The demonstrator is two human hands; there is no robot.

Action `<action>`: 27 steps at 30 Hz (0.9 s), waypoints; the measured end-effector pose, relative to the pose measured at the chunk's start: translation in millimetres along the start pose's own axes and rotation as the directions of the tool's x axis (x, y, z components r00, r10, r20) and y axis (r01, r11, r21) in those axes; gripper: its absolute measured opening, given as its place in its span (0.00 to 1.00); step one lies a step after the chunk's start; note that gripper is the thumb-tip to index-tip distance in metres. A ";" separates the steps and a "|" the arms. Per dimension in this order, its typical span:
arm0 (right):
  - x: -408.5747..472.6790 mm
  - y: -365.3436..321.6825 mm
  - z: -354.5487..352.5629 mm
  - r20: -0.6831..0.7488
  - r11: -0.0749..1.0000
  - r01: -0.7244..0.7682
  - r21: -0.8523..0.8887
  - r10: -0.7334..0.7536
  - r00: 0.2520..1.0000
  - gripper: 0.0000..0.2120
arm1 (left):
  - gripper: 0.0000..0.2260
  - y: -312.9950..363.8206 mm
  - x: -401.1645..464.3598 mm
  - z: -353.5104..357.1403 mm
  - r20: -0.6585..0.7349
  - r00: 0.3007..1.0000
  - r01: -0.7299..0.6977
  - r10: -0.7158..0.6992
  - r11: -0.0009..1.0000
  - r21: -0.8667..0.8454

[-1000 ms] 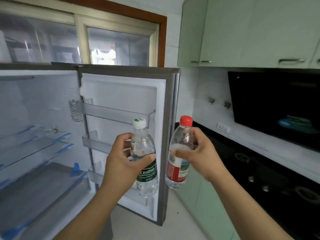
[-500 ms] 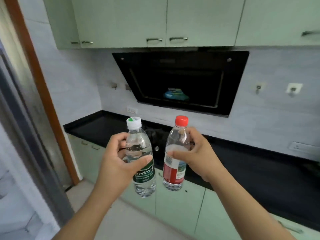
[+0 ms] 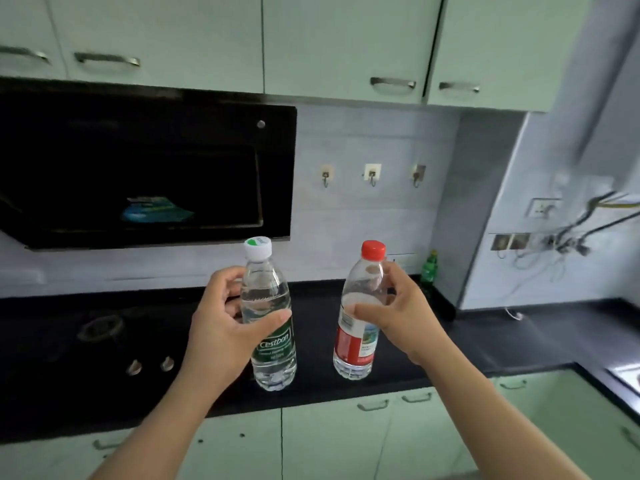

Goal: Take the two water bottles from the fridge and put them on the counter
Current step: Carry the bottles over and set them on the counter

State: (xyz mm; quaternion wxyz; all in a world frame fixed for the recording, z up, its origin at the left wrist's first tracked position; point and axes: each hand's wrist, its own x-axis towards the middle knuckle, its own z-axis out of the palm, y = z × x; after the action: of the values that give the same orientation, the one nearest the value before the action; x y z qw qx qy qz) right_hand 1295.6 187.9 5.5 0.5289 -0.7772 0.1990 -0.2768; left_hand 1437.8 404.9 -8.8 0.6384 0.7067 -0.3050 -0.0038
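While both bottles hang mid-frame over the black counter (image 3: 519,327), neither is set down yet.

Largest first: counter runs across lower half of frame, hob w/ knobs at lower left, bare stretch centre-right looks like the best landing spot. Left hand (image 3: 221,327) wraps green-label bottle (image 3: 268,317) at mid-body, thumb across front, fingers curled behind; right hand (image 3: 401,313) pinches red-label bottle (image 3: 360,313) at shoulder, thumb in front, fingers behind. Both upright, apart, approx. full, so prob. fairly heavy; thin clear plastic likely dents if squeezed, maybe slick if cold from fridge. Grip at label or waist, set base flat.
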 end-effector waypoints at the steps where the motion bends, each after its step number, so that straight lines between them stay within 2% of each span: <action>1: 5.7 7.0 -10.7 -0.029 1.000 -0.010 0.002 0.010 1.000 0.22 | 0.32 -3.6 11.0 14.8 0.027 1.000 -0.002 0.003 1.000 -0.012; 7: 54.2 57.7 -74.1 -0.113 0.998 -0.058 0.003 0.058 0.992 0.21 | 0.33 -31.4 67.8 115.2 0.131 0.991 0.005 0.002 0.999 -0.048; 15: 162.8 118.1 -152.6 -0.044 0.998 -0.061 -0.023 0.060 0.997 0.25 | 0.31 -60.4 138.5 238.5 0.100 0.995 0.024 -0.023 1.000 -0.010; 20: 230.8 148.0 -174.5 0.000 0.998 -0.051 -0.023 0.051 0.999 0.25 | 0.32 -79.3 179.7 284.3 0.065 0.995 0.070 -0.070 0.998 0.000; 27: 303.2 195.0 -169.7 0.008 0.996 -0.082 -0.026 0.082 0.997 0.25 | 0.30 -127.7 237.0 319.0 0.091 0.991 0.097 -0.098 0.995 0.026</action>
State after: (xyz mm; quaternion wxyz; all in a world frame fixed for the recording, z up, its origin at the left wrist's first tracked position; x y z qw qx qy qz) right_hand 1416.3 -186.0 -60.9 0.5308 -0.7764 0.2318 -0.2486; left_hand 1559.2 14.3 -92.3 0.6152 0.7265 -0.2993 -0.0644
